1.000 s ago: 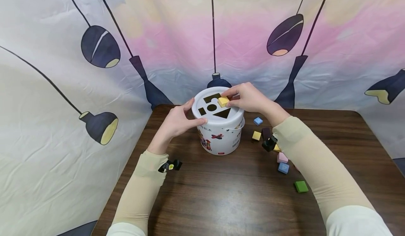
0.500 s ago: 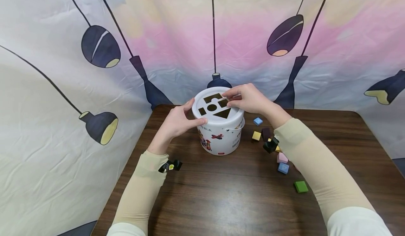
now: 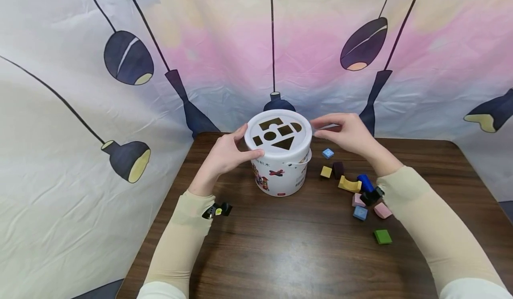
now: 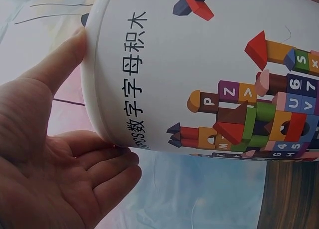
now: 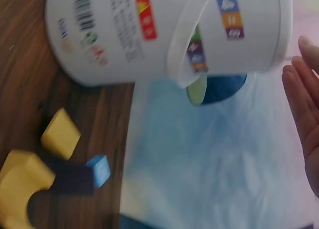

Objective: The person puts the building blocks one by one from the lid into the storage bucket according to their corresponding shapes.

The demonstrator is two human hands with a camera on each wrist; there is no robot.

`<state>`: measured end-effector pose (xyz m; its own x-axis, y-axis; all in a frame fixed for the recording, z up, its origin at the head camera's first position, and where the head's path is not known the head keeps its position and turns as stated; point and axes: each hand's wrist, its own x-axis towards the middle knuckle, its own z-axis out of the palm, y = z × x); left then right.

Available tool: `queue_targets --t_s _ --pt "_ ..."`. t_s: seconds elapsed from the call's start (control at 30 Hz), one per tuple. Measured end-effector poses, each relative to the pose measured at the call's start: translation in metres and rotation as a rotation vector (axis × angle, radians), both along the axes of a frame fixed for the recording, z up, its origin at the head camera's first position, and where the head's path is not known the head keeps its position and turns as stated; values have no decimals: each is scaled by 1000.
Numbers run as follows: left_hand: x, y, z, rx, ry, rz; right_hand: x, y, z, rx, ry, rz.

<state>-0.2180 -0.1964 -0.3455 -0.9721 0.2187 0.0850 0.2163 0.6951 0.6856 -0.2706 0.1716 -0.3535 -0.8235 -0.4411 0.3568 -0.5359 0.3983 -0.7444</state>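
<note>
A white bucket [image 3: 279,176] stands upright, its lid [image 3: 256,120] cut with several shaped holes. My left hand [image 3: 229,153] holds the lid's left rim, the thumb at the front and the fingers farther back; the left wrist view shows thumb and fingertips against the rim. Just right of the lid hovers my right hand [image 3: 348,132], fingers loosely bent and holding nothing. Below it lie loose blocks: a yellow cube [image 3: 326,171], a small blue block [image 3: 327,153], a dark brown block [image 3: 338,170] and a yellow arch block [image 3: 349,184].
Farther right on the wooden table [image 3: 280,245] lie a blue cylinder [image 3: 365,183], a pink block [image 3: 382,210], another blue block [image 3: 360,212] and a green block [image 3: 382,236]. A patterned cloth [image 3: 224,45] hangs behind the table. The bucket's handle [image 3: 302,160] hangs down its right side.
The yellow block that my right hand pinched over the lid dropped out of sight through a hole. My right hand then moved right, off the lid. My left hand has stayed on the rim.
</note>
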Motion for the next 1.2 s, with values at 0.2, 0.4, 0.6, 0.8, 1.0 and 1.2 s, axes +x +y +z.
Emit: queue_targets --t_s 0.2,0.4,0.6,0.8,1.0,1.2 --pt "-2 1 0 -3 -1 -1 14 42 -24 38 -117 -34" --pt "-2 0 1 -10 -6 7 28 78 -50 162 -173 -11" --pt "-1 0 2 -3 -13 2 47 112 -75 224 -210 -6" --pt "-1 2 1 -11 -12 -3 70 149 -104 238 -317 53" --pt "0 2 0 -19 -18 -1 89 168 -125 287 -436 145" --pt "1 1 -1 -3 -19 4 101 173 -131 294 -437 209"
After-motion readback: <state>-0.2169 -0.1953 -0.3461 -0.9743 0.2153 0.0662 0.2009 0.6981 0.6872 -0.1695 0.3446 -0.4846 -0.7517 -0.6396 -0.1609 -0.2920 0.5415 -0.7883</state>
